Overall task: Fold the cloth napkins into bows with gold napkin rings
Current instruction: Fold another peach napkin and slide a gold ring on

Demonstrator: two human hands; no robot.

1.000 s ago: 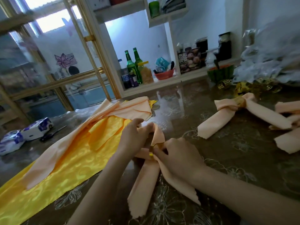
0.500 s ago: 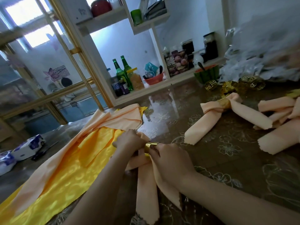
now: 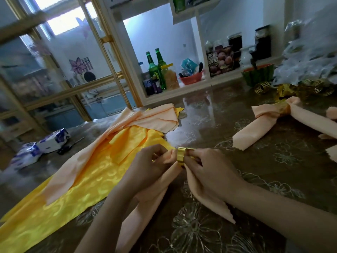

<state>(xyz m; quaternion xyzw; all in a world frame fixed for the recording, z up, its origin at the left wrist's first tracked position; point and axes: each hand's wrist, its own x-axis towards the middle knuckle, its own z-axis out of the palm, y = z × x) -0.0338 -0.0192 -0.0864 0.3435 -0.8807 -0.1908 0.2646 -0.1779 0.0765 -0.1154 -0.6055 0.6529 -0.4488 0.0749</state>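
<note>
While the left hand (image 3: 151,161) pinches the gathered middle of a peach napkin (image 3: 207,205), the right hand (image 3: 206,172) grips a gold ring (image 3: 181,156) threaded onto that fold, just above the table (image 3: 273,170) at near centre. Two napkin tails trail toward the camera. Yellow cloth (image 3: 82,189) lies to the left, a finished bow (image 3: 269,123) lies far right, and spare rings (image 3: 262,88) sit beyond it.

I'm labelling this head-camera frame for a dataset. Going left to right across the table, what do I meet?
Blue-and-white packets → yellow cloth → left hand, pinching the peach napkin → gold napkin ring → right hand, holding that ring → finished napkin bow.
</note>
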